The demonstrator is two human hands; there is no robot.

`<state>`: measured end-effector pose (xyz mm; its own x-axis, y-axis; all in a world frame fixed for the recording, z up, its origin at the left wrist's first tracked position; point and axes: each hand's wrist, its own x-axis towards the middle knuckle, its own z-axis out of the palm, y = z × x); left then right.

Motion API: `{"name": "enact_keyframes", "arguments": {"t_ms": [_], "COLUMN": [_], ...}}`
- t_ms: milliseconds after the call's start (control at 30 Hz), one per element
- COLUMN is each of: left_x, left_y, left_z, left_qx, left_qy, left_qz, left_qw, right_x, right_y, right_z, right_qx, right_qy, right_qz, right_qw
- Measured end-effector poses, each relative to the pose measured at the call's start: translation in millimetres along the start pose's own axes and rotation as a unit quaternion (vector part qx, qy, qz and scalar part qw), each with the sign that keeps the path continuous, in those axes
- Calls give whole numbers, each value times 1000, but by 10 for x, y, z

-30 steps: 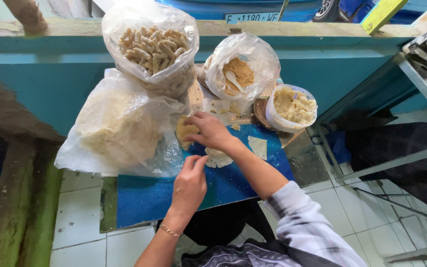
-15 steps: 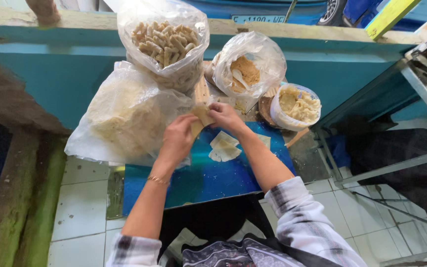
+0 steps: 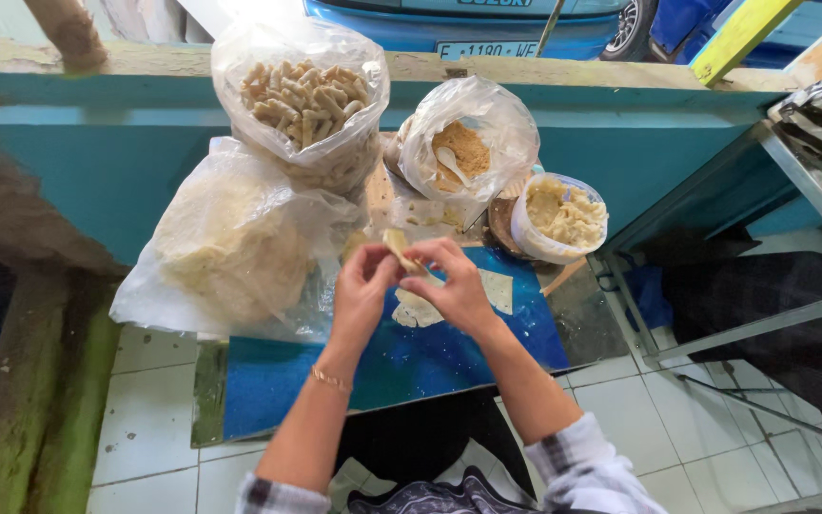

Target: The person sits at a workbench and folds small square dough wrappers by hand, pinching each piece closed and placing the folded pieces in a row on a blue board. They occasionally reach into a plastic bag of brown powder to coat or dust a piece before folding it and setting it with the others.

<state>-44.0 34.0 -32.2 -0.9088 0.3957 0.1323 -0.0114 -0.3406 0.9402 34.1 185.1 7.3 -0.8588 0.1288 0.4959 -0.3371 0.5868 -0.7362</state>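
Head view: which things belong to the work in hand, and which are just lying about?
In use:
left hand
right hand
folded wrapper
flat wrappers
blue board
tub of filling

Lying about:
bag of sticks
bag of crumbs
big bag

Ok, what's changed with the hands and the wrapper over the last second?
The left hand came up off the blue board to join the right hand. Both now pinch a small pale folded wrapper, lifted above the board. Another flat wrapper lies on the board below them. The bags of wrappers and finished rolls and the tub of filling stayed put.
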Motion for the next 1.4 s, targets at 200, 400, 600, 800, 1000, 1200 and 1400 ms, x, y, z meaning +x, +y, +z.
{"name": "enact_keyframes", "arguments": {"t_ms": [200,400,600,800,1000,1200,1400], "left_x": [-429,-562,-642,-668,-681,-663,-680], "left_y": [-11,49,52,67,143,134,56], "left_z": [39,11,13,54,85,97,81], "left_qx": [-107,-112,-93,-94,-39,42,68], "left_qy": [-52,-82,-58,-42,-43,-16,-24], "left_qz": [-33,-72,-87,-94,-84,-68,-54], "left_qw": [992,988,990,990,995,997,996], "right_x": [-287,-449,-493,-509,-580,-642,-773], "right_y": [-114,-191,-302,-214,-88,74,75], "right_z": [-155,-204,-134,-134,-85,-19,25], "right_qx": [69,49,9,44,117,289,313], "right_qy": [-8,-5,18,10,-1,6,2], "right_qz": [48,46,56,70,132,265,251], "right_qw": [996,998,998,997,984,920,916]}}
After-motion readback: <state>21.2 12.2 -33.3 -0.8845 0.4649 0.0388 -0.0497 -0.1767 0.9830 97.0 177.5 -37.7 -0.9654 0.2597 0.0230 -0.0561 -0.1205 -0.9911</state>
